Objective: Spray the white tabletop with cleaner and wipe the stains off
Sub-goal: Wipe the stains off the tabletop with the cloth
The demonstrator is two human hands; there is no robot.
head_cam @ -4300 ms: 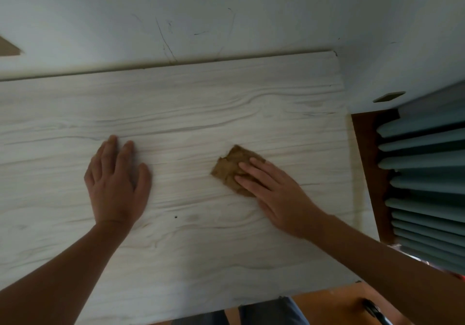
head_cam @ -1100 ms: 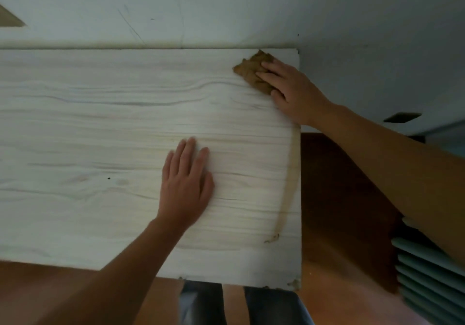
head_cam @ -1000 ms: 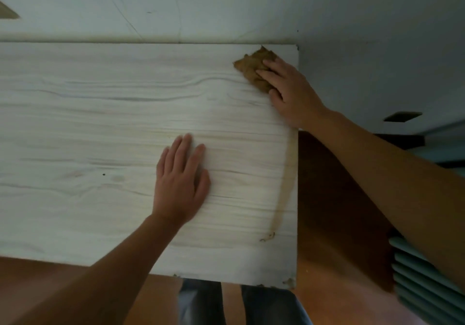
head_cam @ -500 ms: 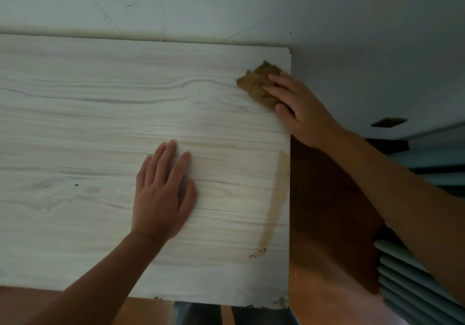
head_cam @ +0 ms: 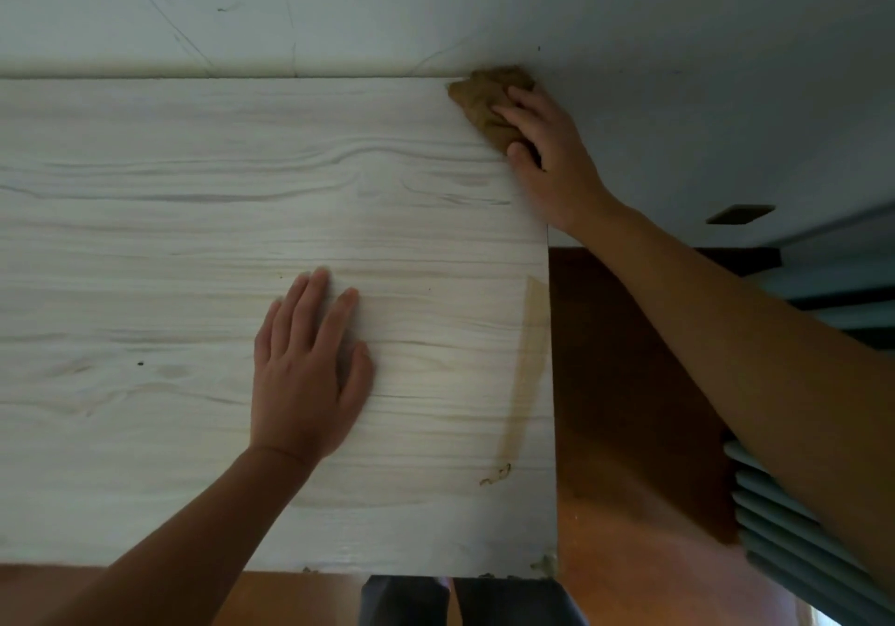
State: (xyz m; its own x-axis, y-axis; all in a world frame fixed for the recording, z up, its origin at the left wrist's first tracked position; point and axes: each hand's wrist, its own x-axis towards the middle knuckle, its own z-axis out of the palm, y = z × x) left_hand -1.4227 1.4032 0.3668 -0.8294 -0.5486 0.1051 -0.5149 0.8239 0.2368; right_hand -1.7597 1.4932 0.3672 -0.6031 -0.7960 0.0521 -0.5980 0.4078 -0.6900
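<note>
My right hand (head_cam: 547, 160) presses a crumpled brown cloth (head_cam: 486, 102) into the far right corner of the pale wood-grain surface (head_cam: 193, 238), its fingers (head_cam: 520, 109) laid flat and close together over the cloth, where the surface meets a scuffed white wall (head_cam: 339, 5). My left hand (head_cam: 307, 369) rests palm-down nearer the middle, fingers slightly spread and holding nothing. A tan streak (head_cam: 525, 364) runs along the right edge toward the near corner, beside a reddish-brown floor (head_cam: 629, 431) and grey-blue ribbed slats (head_cam: 794, 557) at the lower right.
</note>
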